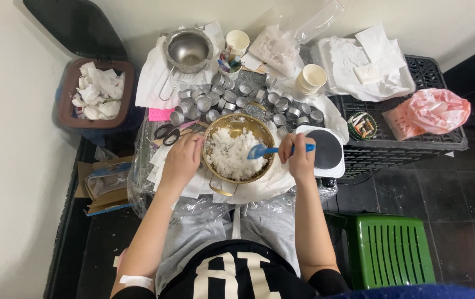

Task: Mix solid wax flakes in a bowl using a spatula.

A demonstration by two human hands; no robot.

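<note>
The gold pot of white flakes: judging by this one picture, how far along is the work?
Done: the gold pot is filled with white flakes, still solid. In hand: the left hand steadies the rim while the right hand holds a blue spatula in the flakes. Left: the small metal tins look empty.

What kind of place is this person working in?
Probably a makeshift home craft corner, perhaps for candle making: a gold pot of white flakes, many small metal tins, and a small electric hot plate crowd a low plastic-covered table beside a bin.
</note>
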